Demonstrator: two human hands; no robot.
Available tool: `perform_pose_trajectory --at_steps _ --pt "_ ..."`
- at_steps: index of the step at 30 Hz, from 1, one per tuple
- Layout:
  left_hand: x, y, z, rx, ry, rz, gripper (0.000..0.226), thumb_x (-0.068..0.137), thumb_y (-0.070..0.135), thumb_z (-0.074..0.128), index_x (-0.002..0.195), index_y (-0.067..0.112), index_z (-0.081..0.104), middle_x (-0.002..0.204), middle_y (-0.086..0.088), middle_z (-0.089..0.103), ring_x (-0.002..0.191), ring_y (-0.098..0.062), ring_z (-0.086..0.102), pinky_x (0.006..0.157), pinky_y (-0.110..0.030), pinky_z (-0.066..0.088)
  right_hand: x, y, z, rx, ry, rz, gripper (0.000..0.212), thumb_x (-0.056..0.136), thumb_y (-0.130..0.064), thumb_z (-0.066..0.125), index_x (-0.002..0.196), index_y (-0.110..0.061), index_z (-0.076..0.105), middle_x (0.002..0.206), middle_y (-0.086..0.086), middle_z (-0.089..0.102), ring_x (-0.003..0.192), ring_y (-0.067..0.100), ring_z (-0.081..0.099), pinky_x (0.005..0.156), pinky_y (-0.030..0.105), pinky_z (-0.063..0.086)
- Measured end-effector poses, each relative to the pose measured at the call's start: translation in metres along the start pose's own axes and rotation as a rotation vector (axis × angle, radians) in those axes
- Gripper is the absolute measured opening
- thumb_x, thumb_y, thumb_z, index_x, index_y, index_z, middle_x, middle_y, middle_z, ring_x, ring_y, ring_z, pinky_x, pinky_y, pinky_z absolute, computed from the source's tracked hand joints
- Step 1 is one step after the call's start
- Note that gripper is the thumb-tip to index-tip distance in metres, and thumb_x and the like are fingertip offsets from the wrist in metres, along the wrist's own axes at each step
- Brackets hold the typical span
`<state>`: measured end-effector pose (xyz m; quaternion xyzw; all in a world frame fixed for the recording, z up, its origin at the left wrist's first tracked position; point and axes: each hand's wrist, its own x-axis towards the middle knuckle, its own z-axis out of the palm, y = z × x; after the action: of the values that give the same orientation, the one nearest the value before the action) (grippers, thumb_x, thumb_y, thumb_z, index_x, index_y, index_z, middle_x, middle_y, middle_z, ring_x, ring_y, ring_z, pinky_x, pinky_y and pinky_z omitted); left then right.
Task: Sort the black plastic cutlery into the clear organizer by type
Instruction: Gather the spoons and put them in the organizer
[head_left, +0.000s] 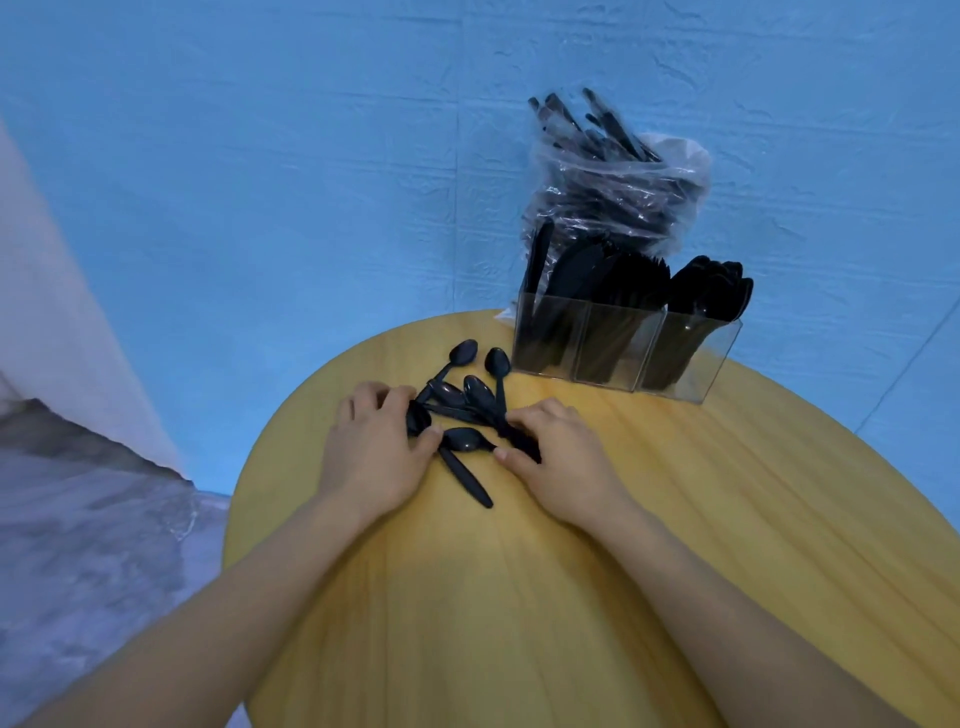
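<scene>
Your left hand (375, 446) and right hand (553, 451) curl round the loose spoons (470, 410) on the table (597, 571). Square their handles together, then lift them into the organizer (623, 345), right compartment, beside the other spoons.

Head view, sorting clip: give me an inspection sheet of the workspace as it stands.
Surface: round yellow table, wood grain.
Job's things: loose black spoons in a pile on the table; clear organizer at the far edge, three compartments, all filled, spoons in the right one.
Clutter: plastic bag of black cutlery behind the organizer.
Grips: left hand and right hand both on the pile, fingers curled on spoons.
Cables: nothing seen.
Surroundings: blue sheet behind and below the table.
</scene>
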<state>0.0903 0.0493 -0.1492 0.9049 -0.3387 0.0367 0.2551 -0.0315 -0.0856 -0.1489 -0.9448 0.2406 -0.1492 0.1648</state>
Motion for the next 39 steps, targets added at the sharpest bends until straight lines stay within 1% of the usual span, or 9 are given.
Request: perform_pose_trajectory --at_steps 4,8,13,17,24,28,34,37,39 --pt "-0.006 0.006 0.004 -0.002 -0.08 0.019 0.055 0.094 0.05 0.042 0.142 0.024 0.036 0.141 -0.006 0.032 0.131 -0.026 0.03 0.108 -0.034 0.028 -0.005 0.004 -0.006 0.034 0.024 0.031 0.038 0.093 -0.027 0.056 0.13 -0.022 0.053 0.117 -0.003 0.052 0.112 0.014 0.048 0.1 0.033 0.041" --pt "-0.011 0.022 0.009 -0.078 -0.162 0.105 0.053 0.094 0.047 0.043 0.141 0.023 0.038 0.141 -0.002 0.03 0.127 -0.019 0.039 0.105 -0.032 0.037 -0.014 0.017 -0.016 0.04 0.009 0.085 0.037 0.093 -0.024 0.057 0.13 -0.02 0.053 0.116 -0.001 0.052 0.11 0.014 0.049 0.094 0.026 0.041" --pt "-0.019 0.043 0.015 -0.221 -0.19 0.129 0.053 0.091 0.042 0.054 0.138 0.021 0.043 0.133 0.002 0.035 0.117 -0.011 0.045 0.095 -0.019 0.037 -0.021 0.029 -0.027 0.042 -0.039 0.168 0.031 0.095 -0.025 0.054 0.125 -0.017 0.054 0.112 0.002 0.051 0.104 0.017 0.048 0.086 0.026 0.04" --pt "-0.018 0.057 0.016 -0.359 -0.189 0.066 0.055 0.084 0.034 0.068 0.133 0.019 0.048 0.126 0.003 0.036 0.101 -0.005 0.042 0.087 -0.011 0.03 -0.024 0.034 -0.029 0.066 -0.024 0.192 0.017 0.097 -0.025 0.05 0.108 -0.014 0.057 0.099 0.0 0.049 0.095 0.016 0.047 0.074 0.025 0.034" --pt "-0.006 0.068 0.024 -0.615 -0.135 -0.041 0.053 0.081 0.018 0.072 0.129 0.021 0.05 0.127 0.0 0.045 0.107 -0.013 0.056 0.096 -0.025 0.044 -0.027 0.04 -0.03 0.14 0.028 0.222 0.015 0.098 -0.023 0.046 0.1 -0.013 0.057 0.098 0.002 0.05 0.09 0.016 0.046 0.073 0.025 0.034" --pt "-0.001 0.076 0.028 -0.839 -0.049 -0.098 0.048 0.084 0.01 0.068 0.126 0.02 0.047 0.105 0.007 0.057 0.087 -0.002 0.057 0.065 -0.007 0.047 -0.025 0.04 -0.03 0.211 0.143 0.25 0.016 0.1 -0.022 0.043 0.105 -0.012 0.055 0.099 0.002 0.051 0.084 0.015 0.047 0.066 0.024 0.034" --pt "0.011 0.079 0.038 -0.981 0.004 -0.147 0.018 0.088 0.005 0.06 0.104 0.012 0.065 0.102 -0.001 0.067 0.097 -0.012 0.062 0.08 -0.021 0.05 -0.026 0.038 -0.034 0.339 0.295 0.256 0.015 0.1 -0.023 0.041 0.095 -0.012 0.051 0.073 -0.001 0.052 0.06 0.01 0.046 0.05 0.02 0.036" --pt "0.012 0.08 0.037 -1.207 0.0 -0.224 0.016 0.095 0.0 0.047 0.1 0.009 0.06 0.091 -0.008 0.066 0.075 -0.013 0.066 0.062 -0.021 0.055 -0.028 0.033 -0.035 0.407 0.289 0.205 0.017 0.1 -0.023 0.042 0.091 -0.012 0.051 0.07 -0.002 0.051 0.059 0.008 0.043 0.052 0.016 0.036" --pt "0.012 0.081 0.035 -1.273 0.03 -0.237 0.019 0.099 0.003 0.04 0.098 0.013 0.056 0.087 -0.007 0.064 0.071 -0.014 0.066 0.059 -0.025 0.057 -0.029 0.03 -0.034 0.431 0.25 0.172 0.017 0.1 -0.023 0.043 0.086 -0.014 0.05 0.069 -0.002 0.051 0.058 0.009 0.043 0.051 0.015 0.035"
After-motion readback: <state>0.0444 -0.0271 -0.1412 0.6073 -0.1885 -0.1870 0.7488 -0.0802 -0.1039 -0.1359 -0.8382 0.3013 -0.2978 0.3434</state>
